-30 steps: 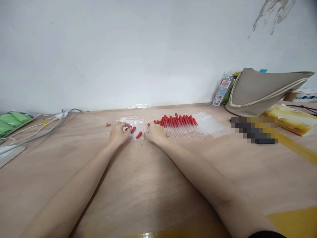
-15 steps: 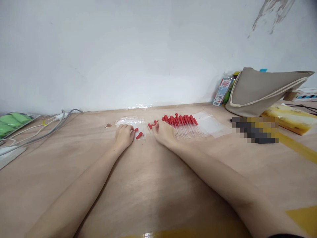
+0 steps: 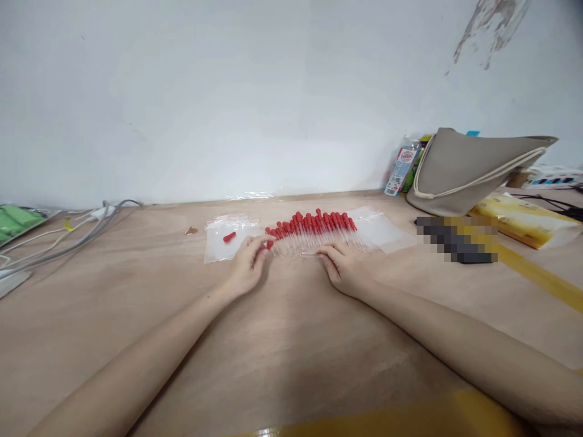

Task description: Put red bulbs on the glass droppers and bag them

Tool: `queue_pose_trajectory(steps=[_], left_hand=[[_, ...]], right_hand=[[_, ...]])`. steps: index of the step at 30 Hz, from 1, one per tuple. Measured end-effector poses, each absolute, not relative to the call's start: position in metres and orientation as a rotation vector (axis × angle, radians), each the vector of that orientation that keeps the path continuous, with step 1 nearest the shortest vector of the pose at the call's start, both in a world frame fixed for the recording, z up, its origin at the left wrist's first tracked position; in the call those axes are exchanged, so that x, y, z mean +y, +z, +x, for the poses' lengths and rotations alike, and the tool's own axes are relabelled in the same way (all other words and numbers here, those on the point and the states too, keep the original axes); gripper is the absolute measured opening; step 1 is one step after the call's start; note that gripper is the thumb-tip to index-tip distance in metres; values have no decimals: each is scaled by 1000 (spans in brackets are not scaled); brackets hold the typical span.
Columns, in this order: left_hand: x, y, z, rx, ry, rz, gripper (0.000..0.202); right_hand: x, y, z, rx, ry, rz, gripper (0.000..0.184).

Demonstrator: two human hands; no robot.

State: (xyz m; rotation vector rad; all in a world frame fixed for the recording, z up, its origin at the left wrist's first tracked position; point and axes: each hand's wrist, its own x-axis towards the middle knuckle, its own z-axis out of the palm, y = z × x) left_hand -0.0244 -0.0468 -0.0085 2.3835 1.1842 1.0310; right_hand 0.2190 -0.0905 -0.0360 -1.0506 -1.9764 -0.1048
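Observation:
A row of glass droppers with red rubber bulbs [image 3: 319, 226] lies on the wooden table [image 3: 291, 340] near the wall. My left hand [image 3: 248, 267] is at the row's left end, its fingertips pinched on a red bulb [image 3: 269, 244]. In front of the row, my right hand [image 3: 345, 268] has its fingers closed on a thin clear glass tube [image 3: 312, 253] that points left toward the bulb. A flat clear plastic bag [image 3: 218, 246] lies to the left with one loose red bulb [image 3: 229, 237] on it.
A second clear bag [image 3: 385, 229] lies right of the row. Further right are a grey cloth bag [image 3: 460, 173], a blurred-out item [image 3: 455, 238] and a yellow packet [image 3: 523, 220]. Cables [image 3: 77, 240] and a green pack [image 3: 13, 218] sit at far left.
Both hands have moved right, off the left plastic bag. My left hand now pinches a red bulb at the row's left end, and my right hand has pulled back with a glass tube.

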Motion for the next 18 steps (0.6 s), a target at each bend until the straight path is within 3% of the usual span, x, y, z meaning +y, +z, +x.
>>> queue_pose_trajectory(steps=[8,18], left_hand=[[-70,-20,-8,950,860,2012,10],[-65,-29,-9,979,971,2128,19]], right_hand=[[-100,-30,214,-2041,-24,-1098,10],[-99,-31,214,-2136,-17,-1046,7]])
